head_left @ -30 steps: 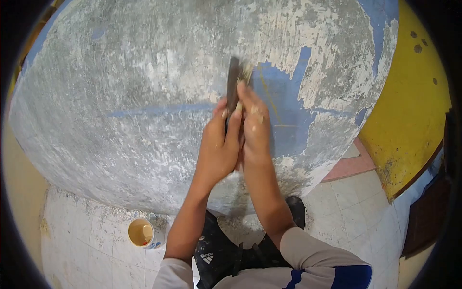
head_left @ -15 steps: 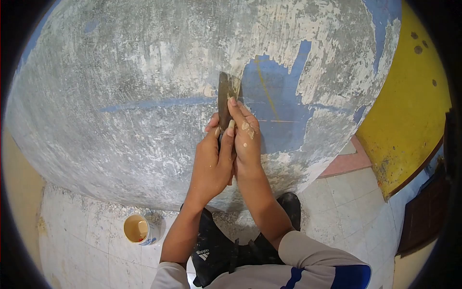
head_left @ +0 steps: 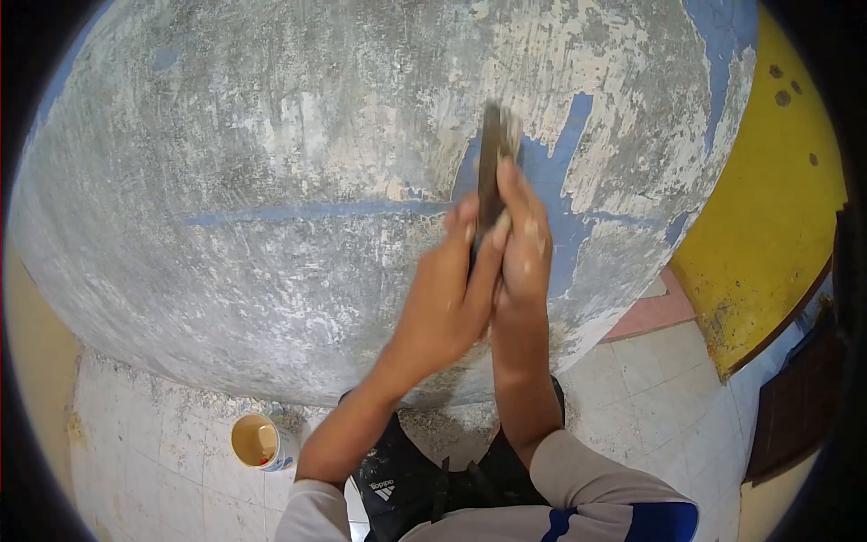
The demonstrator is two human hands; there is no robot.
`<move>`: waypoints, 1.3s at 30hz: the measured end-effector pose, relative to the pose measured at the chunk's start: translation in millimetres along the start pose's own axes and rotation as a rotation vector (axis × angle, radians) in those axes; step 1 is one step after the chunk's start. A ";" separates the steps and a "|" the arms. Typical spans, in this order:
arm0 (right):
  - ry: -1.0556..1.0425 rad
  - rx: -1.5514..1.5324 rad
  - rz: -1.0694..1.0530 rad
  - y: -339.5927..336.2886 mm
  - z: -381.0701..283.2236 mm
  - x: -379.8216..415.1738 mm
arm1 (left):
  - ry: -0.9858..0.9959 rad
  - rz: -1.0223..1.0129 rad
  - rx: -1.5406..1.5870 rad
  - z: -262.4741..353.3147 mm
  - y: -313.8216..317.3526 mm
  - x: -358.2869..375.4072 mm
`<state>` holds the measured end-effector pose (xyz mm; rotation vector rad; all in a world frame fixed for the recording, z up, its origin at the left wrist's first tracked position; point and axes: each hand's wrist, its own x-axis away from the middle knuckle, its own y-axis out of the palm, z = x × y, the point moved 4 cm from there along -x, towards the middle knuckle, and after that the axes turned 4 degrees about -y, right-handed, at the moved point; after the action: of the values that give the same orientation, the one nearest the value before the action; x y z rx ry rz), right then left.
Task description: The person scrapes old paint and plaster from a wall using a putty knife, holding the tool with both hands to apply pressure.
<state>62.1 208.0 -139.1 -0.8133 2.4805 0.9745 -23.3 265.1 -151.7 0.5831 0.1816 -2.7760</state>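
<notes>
Both hands are on a flat metal scraper [head_left: 490, 167], whose blade points up against the wall [head_left: 316, 135]. My left hand [head_left: 447, 294] wraps round its dark handle, mostly hidden by the fingers. Higher on the blade, my right hand [head_left: 526, 239] presses with its fingers; pale flecks stick to the skin. Around the blade's tip the view is smeared by motion. Behind the hands is a patch of blue paint [head_left: 567, 221], bordered by scraped grey and white surface.
On the tiled floor [head_left: 646, 388] at the lower left stands a white tub [head_left: 257, 441] with something pale inside. Debris lies along the wall's base. To the right are a yellow wall [head_left: 759, 208], a pink strip [head_left: 652, 316] and a dark wooden object [head_left: 795, 406].
Both hands and the scraper have moved right and the blade tip slightly up, now over the blue patch.
</notes>
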 end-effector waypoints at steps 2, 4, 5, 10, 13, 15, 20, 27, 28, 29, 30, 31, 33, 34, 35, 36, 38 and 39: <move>-0.054 0.177 -0.014 -21.2 10.7 40.1 | -0.076 -0.147 0.169 -33.9 3.2 32.6; -0.056 0.379 -0.038 -76.5 51.1 75.7 | -0.036 -0.220 -0.132 -71.4 -16.1 68.9; -0.026 0.462 -0.038 -99.2 67.8 100.9 | -0.126 -0.172 -0.157 -104.7 -30.8 86.6; 0.640 0.435 -0.122 -155.9 117.1 234.2 | -0.378 -0.093 -0.062 -177.6 -27.2 151.5; 0.724 0.226 -0.048 -184.6 133.7 287.9 | -0.468 -0.035 0.083 -225.2 9.6 184.1; 0.725 0.147 0.019 -181.2 128.1 296.0 | -0.560 0.052 0.135 -233.6 24.1 187.4; 0.662 0.229 0.010 -174.2 111.7 280.3 | -0.435 -0.103 0.153 -210.8 37.0 149.4; 0.417 0.056 -0.278 -151.2 113.2 228.9 | -0.196 0.287 0.125 -176.9 27.8 100.0; 0.399 0.035 -0.302 -141.3 107.4 220.0 | -0.080 0.232 0.097 -159.0 26.5 82.2; 0.382 0.018 -0.327 -128.3 96.4 208.8 | 0.038 0.177 0.072 -141.2 26.1 65.2; 0.367 0.005 -0.350 -116.1 84.6 198.2 | -0.041 0.188 0.124 -122.2 26.8 54.1; 0.383 0.002 -0.363 -104.9 74.6 188.1 | -0.124 0.195 0.179 -103.4 29.4 45.7; 0.399 -0.005 -0.396 -84.2 61.6 164.8 | 0.019 0.177 0.240 -73.9 30.1 23.2; 0.381 -0.046 -0.362 -79.6 62.0 155.5 | 0.025 0.125 0.281 -68.5 30.6 13.5; 0.366 -0.086 -0.330 -76.0 63.5 148.0 | 0.031 0.077 0.324 -64.6 30.8 5.8; 0.352 -0.125 -0.299 -70.9 64.3 140.7 | 0.038 0.030 0.367 -62.3 29.9 0.4; 0.341 -0.101 -0.254 -53.1 58.2 127.8 | 0.031 -0.074 0.419 -66.0 23.7 -8.4; 0.347 -0.102 -0.251 -45.6 54.6 122.6 | 0.002 -0.088 0.450 -66.2 16.5 -10.8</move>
<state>2.0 172.4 -262.4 -1.3941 2.5346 0.9398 16.0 264.4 -208.5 0.6935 -0.4394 -2.9127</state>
